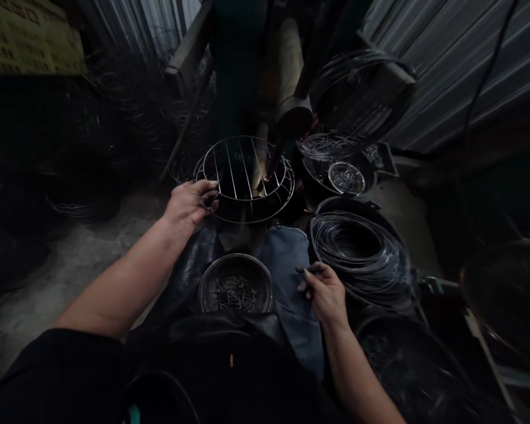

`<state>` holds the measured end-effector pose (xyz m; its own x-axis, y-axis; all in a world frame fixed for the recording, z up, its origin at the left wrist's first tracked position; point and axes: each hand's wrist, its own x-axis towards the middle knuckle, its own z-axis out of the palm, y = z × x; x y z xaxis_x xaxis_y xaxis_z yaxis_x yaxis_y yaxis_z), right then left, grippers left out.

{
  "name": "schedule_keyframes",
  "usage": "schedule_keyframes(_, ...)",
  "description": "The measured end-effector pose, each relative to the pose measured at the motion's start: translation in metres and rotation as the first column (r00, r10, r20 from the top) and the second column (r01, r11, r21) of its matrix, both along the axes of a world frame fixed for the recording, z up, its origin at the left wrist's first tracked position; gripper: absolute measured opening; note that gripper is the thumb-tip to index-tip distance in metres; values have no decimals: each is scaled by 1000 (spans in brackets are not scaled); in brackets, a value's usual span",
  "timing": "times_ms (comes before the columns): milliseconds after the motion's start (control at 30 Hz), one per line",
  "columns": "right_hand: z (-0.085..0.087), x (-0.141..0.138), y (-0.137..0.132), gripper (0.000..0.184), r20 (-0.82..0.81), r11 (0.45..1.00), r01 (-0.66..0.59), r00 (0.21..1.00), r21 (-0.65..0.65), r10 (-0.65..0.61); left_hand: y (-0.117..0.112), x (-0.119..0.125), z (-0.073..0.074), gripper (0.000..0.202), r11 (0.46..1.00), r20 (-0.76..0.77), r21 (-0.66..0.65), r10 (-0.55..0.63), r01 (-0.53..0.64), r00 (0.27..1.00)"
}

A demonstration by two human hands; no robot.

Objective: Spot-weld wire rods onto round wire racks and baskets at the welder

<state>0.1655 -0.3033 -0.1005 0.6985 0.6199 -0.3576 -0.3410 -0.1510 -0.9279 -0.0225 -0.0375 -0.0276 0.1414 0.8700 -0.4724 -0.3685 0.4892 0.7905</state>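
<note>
A round wire rack (235,171) with parallel crossbars and a second ring below sits at the electrodes of a spot welder (290,76). My left hand (189,203) pinches the rack's left rim between thumb and fingers. Over my right thigh, my right hand (322,288) is closed, its thumb and fingertips together. Whether a small piece of wire is between them is too dark to tell. In my lap, between both arms, stands a metal bowl (205,294) of short bent wire pieces (237,292).
To the right, a tub holds a large coil of wire (357,247). Behind it stands a basin of wire rings with a small dish (346,178) of wire bits. More wire rings (353,141) hang at the back right. A yellow crate (30,41) is at upper left.
</note>
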Motion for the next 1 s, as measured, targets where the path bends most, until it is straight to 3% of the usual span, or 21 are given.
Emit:
schedule_keyframes(267, -10, 1, -15, 60, -15, 999, 47, 999, -22, -48, -2, 3, 3, 30, 1000, -19, -12, 20, -21, 1000)
schedule_keyframes(567, -10, 3, -12, 51, -4, 997, 30, 1000, -72, -30, -5, 5, 7, 34, 998, -11, -39, 42, -43, 999)
schedule_keyframes(833, -8, 14, 1, 43, 39, 995, -33, 999, -94, 36, 0, 4, -5, 35, 998, 19, -11, 59, -59, 998)
schedule_keyframes(1000, 14, 9, 36, 36, 244, 986, -151, 956, -65, 162, 1, 5, -5, 30, 999, 34, -27, 46, -46, 998)
